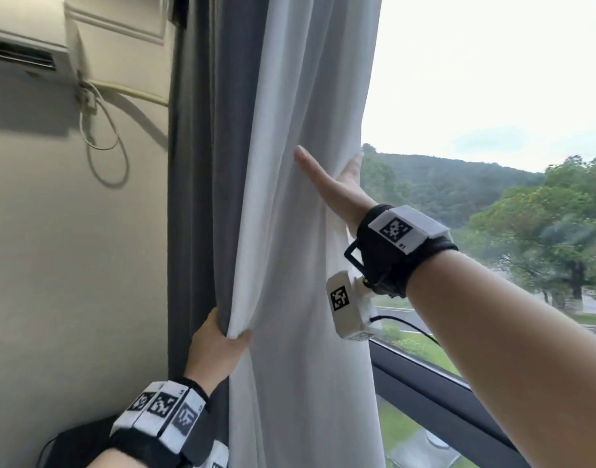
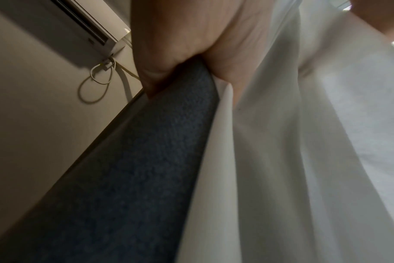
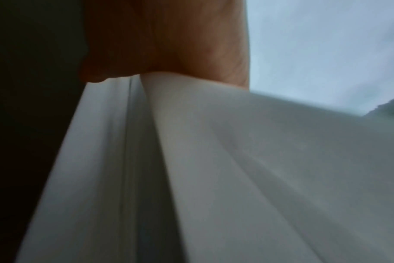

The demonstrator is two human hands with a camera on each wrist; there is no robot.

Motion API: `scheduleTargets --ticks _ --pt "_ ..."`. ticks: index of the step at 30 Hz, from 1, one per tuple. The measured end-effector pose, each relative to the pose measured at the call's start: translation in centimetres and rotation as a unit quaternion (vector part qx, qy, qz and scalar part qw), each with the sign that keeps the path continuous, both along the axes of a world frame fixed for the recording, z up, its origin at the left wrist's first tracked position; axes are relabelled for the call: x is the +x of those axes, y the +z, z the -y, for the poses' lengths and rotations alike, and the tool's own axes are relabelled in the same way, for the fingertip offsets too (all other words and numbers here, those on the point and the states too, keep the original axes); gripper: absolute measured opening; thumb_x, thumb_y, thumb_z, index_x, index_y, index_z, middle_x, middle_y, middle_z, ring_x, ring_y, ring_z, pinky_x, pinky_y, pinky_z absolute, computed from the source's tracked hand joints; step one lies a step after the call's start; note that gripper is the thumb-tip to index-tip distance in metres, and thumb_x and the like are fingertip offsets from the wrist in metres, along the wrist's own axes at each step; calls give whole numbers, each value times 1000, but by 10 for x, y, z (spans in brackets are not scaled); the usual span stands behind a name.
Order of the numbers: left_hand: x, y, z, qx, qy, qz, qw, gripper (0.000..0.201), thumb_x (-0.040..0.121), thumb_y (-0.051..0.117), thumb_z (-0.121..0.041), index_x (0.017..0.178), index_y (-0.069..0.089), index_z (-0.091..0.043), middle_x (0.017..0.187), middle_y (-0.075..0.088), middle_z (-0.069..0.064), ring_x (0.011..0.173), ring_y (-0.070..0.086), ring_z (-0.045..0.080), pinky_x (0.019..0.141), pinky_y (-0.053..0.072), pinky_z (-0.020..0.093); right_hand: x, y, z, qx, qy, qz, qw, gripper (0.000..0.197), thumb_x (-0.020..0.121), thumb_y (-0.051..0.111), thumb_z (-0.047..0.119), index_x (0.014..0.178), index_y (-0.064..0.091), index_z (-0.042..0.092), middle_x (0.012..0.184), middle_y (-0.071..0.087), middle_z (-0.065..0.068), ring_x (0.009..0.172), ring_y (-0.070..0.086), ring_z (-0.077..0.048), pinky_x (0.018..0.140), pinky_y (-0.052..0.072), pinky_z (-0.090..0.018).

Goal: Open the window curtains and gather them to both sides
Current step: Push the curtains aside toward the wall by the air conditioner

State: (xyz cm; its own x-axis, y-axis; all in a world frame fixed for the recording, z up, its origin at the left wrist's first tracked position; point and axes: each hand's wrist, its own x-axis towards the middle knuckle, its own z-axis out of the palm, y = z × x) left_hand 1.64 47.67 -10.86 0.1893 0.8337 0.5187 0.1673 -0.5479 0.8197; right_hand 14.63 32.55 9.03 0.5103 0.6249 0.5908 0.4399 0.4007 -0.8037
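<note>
White curtain [image 1: 289, 231] fabric is bunched against a dark grey curtain [image 1: 202, 163] at the window's left side. Both layers are gripped low, toward seven o'clock in the head view, by the left hand [image 1: 215, 349], thumb and fingers clenched round their edges. The white curtain's free edge, near the centre, is clasped by the right hand [image 1: 333, 184], thumb in front, fingers hidden behind. An air conditioner [image 1: 26, 38] is mounted at ten o'clock; the window frame [image 1: 435, 400] is seen at five.
</note>
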Motion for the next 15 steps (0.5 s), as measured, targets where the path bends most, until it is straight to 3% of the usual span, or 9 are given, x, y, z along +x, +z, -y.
scheduleTargets --ticks 3,5,7,9,11,15 --pt "-3 2 -11 0 -27 -10 1000 46 76 70 -20 118 54 -22 86 59 -17 74 56 1 61 42 17 -25 3 -22 -56 57 52 995 135 55 63 79 144 -25 30 160 -5 2 146 6 -23 108 24 -41" --pt "-4 2 -19 -1 -50 -13 999 42 77 70 -24 113 50 -31 85 55 -24 74 53 -7 57 40 11 -39 3 -38 -102 49 86 990 147 33 55 93 138 -31 39 160 -11 3 147 0 -22 115 13 -50" --pt "-8 4 -28 2 -71 -25 997 41 77 70 -26 108 46 -37 84 53 -28 71 52 -11 53 38 5 -49 6 -57 -115 27 100 988 153 21 54 95 135 -34 43 160 -14 -2 148 1 -25 116 10 -54" --pt "-12 4 -42 5 -105 -33 994 43 76 71 -27 112 48 -36 87 57 -27 70 59 -12 51 41 3 -58 8 -77 -108 7 105 989 156 20 57 93 134 -36 41 159 -16 -3 147 6 -28 116 13 -54" --pt "-17 6 -56 5 -147 -41 988 45 76 71 -28 113 49 -36 92 62 -25 73 58 -22 52 41 -2 -64 11 -98 -104 -24 107 989 158 22 61 91 134 -37 39 158 -15 -3 146 11 -29 116 16 -52" --pt "-33 11 -88 9 -214 -66 975 40 74 72 -36 103 47 -50 100 63 -26 84 56 -24 59 41 -5 -73 16 -139 -89 -52 87 991 155 28 65 85 135 -37 37 158 -5 -8 144 16 -32 115 20 -53"
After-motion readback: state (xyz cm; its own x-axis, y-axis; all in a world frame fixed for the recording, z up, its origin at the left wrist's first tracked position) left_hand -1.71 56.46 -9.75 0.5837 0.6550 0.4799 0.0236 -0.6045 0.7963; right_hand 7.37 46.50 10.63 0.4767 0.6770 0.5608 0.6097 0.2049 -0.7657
